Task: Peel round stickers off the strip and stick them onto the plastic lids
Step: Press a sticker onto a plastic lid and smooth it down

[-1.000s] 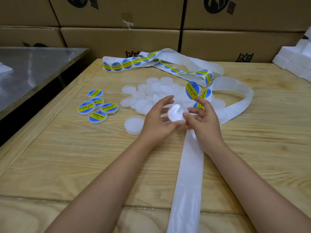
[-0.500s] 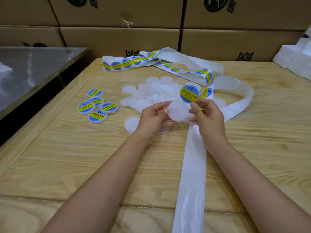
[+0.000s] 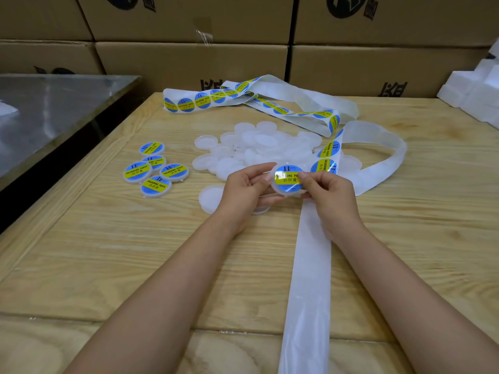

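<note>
Over pale wooden counter: left hand grips round white plastic lid, right hand pinches round blue-and-yellow sticker flat atop it.

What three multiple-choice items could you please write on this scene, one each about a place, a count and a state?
1. Where do the finished labelled lids lie relative to the pile of bare lids?
A) to its left
B) to its right
C) on top of it

2. How many finished labelled lids lie in that group?
A) three
B) five
C) eight

3. Where is the sticker at the hands?
A) on the backing strip
B) on the held lid
C) dropped on the wood

Answers:
1 A: the group sits on the person's left of the pile.
2 B: five blue-and-yellow tops show there.
3 B: the left hand grips the lid while the right hand pinches the sticker against it.
</note>
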The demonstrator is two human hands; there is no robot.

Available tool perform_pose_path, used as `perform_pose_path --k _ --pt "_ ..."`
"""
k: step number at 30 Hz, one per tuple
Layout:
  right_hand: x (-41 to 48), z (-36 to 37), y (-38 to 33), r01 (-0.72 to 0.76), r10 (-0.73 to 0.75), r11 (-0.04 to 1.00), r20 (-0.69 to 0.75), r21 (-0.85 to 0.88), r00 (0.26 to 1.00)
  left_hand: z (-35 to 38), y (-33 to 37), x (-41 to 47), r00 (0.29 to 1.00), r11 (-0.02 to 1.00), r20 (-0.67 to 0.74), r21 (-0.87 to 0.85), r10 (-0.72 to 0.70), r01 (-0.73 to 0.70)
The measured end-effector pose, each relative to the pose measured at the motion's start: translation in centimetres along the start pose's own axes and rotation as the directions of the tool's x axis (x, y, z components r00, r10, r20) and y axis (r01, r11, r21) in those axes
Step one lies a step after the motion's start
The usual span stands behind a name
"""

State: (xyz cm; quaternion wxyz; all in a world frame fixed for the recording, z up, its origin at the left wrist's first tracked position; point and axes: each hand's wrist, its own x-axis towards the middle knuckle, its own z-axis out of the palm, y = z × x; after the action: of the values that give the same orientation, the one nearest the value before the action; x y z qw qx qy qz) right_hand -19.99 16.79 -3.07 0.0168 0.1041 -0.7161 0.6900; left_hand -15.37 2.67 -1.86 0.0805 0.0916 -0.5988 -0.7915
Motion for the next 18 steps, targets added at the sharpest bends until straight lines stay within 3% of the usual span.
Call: perform_pose_path --k 18 --pt "-0.35 0.15 -0.34 -0.011 0.004 0.989 -0.049 -0.150 0.999 0.05 -0.17 -0.10 1.000 0.999 -0.002 0.039 0.020 -0.020"
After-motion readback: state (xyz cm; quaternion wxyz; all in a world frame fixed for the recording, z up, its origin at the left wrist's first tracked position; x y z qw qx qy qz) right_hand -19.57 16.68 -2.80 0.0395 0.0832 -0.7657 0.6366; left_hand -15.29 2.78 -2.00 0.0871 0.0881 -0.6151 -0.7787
